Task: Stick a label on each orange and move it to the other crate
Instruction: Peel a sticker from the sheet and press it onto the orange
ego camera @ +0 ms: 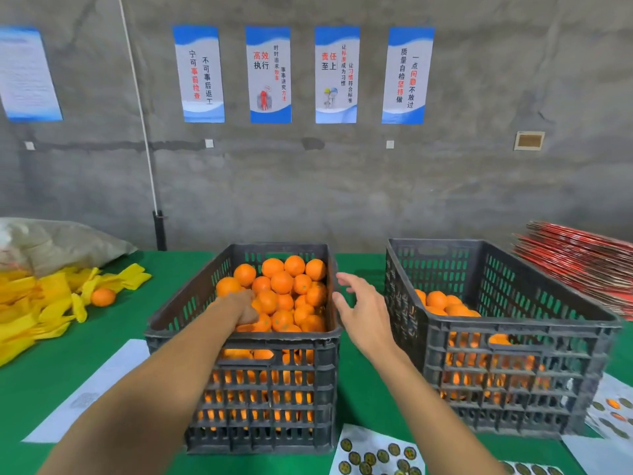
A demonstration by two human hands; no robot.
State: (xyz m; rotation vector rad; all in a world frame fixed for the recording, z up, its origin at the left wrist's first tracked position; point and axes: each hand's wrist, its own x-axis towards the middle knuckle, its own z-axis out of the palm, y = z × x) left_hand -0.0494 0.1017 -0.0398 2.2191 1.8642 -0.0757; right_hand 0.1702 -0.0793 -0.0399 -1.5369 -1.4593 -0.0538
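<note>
The left hand (pixel 245 308) curls down onto round oranges (pixel 281 296) in the full dark plastic crate (pixel 239 344), while the spread-fingered empty right hand (pixel 359 310) hovers beside.

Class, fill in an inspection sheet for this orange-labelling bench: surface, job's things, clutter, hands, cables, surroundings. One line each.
Surface: green table, partly covered by paper sheets.
Job's things: left crate heaped with oranges; right crate holds fewer; label sheet lies at the near edge between the crates.
Clutter: yellow wrappers with a stray orange; grey sack; red stack at the right.
Hands: left hand reaches among the oranges in the left crate, grip unclear; right hand open, empty, between the crates.
Cables: white cord runs down the wall.
Surroundings: concrete wall with posters.
</note>
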